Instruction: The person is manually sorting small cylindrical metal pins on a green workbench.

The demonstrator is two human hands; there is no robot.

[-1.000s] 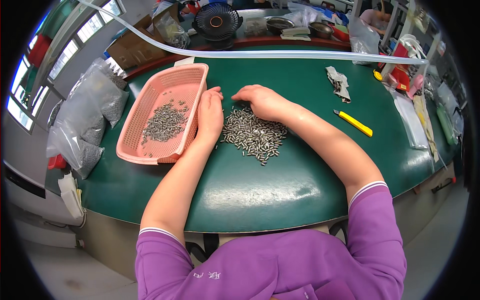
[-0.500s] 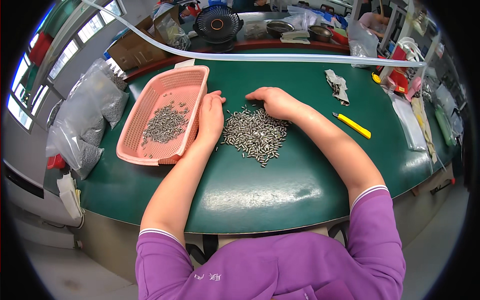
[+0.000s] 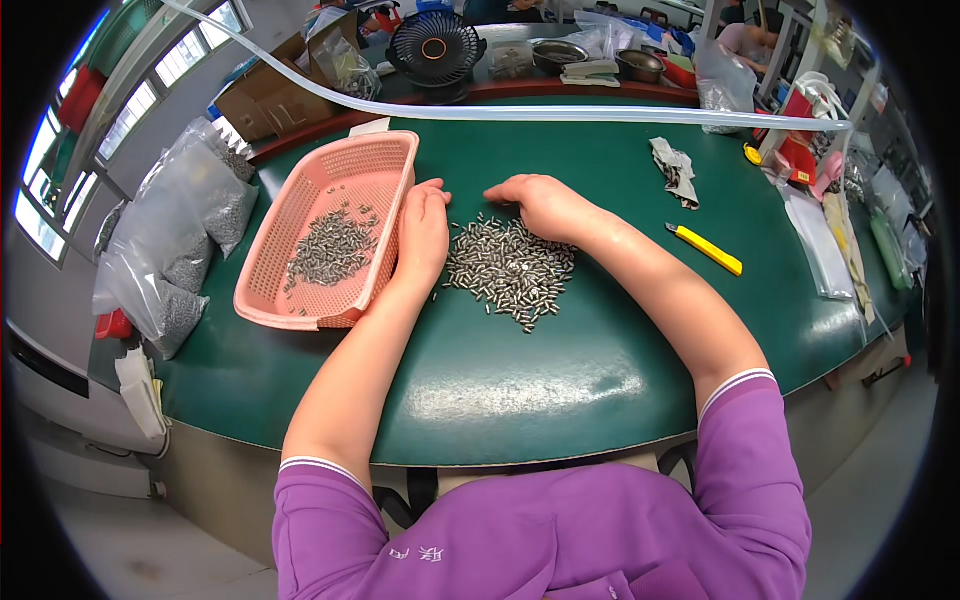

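Note:
A heap of small shiny metal pins [image 3: 510, 270] lies on the green tabletop in front of me. My right hand [image 3: 548, 208] rests at the heap's far right edge, its fingers reaching left and partly hidden below the hand. Between the heap and a pink plastic basket [image 3: 262, 245] is my left hand [image 3: 425, 225], held on edge against the basket's right side, fingers stretched away from me. I see nothing in its grasp. The basket tilts slightly and has a loose layer of similar metal pins [image 3: 335, 248] on its bottom.
Clear bags of metal parts [image 3: 165, 260] stand at the left edge. A yellow utility knife [image 3: 708, 250] and a crumpled wrapper [image 3: 675, 172] lie on the right. A clear tube [image 3: 520, 114] crosses the far side, before a black fan [image 3: 434, 50] and metal bowls [image 3: 640, 66].
My right hand has shifted slightly left along the heap's far edge. The left hand and basket have hardly moved.

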